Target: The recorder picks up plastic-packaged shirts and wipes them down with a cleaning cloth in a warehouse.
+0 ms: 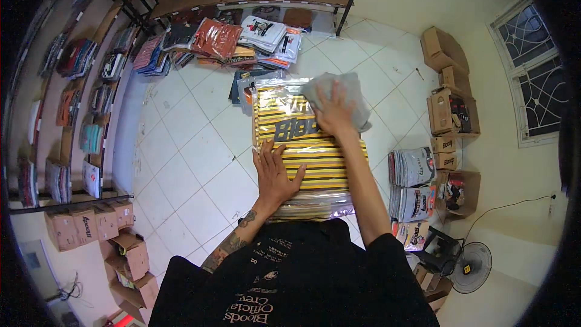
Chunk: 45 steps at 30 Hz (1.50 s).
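Note:
A yellow-and-black striped shirt in a clear plastic bag (311, 166) lies in front of me on top of a stack of bagged garments. My left hand (277, 172) rests flat on the bag's left side, its fingers spread. Toward the far right corner of the bag, my right hand (334, 109) presses a grey cloth (357, 100) down with the palm, fingers apart. The cloth hangs partly past the bag's right edge. My right forearm hides part of the bag and its dark lettering.
Bagged shirts (218, 39) are piled on the tiled floor (187, 139) below far shelves. Filled shelving (75, 106) runs along the left wall. On the right are cardboard boxes (445, 109), stacks of bagged shirts (414, 166) and a fan (472, 266) with its cord.

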Each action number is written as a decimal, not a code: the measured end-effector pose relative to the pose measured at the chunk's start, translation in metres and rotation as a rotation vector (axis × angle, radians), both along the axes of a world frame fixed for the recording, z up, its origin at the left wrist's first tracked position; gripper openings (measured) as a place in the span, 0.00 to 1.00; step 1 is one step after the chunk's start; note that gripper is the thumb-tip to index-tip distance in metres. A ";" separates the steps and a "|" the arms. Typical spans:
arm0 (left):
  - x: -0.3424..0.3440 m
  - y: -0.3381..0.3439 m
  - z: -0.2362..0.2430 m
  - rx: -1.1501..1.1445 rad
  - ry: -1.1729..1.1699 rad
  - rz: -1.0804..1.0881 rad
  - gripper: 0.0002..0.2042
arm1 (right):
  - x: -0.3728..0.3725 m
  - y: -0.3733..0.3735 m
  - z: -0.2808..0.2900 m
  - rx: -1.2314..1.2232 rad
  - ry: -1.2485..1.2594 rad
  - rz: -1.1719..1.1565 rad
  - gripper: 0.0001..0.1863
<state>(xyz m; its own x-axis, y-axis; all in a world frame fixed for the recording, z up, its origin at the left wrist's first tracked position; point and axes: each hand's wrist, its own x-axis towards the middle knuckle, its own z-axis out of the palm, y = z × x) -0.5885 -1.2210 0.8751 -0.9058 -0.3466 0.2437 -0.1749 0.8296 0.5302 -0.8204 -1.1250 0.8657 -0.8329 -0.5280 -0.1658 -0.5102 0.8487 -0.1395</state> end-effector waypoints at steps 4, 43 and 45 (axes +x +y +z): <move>-0.004 0.003 -0.003 0.009 -0.006 -0.004 0.35 | 0.019 -0.053 -0.022 -0.056 0.150 0.201 0.39; -0.001 -0.002 0.001 -0.017 -0.002 0.001 0.33 | 0.054 -0.025 0.021 -0.064 -0.289 0.463 0.29; -0.002 -0.002 -0.002 0.017 -0.025 -0.004 0.34 | 0.047 0.000 0.020 -0.021 -0.300 0.389 0.31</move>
<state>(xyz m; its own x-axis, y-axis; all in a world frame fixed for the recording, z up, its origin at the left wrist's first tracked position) -0.5904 -1.2227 0.8733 -0.9129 -0.3473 0.2145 -0.1856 0.8211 0.5398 -0.7738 -1.1250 0.8859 -0.4902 -0.7963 -0.3543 -0.7236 0.5984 -0.3439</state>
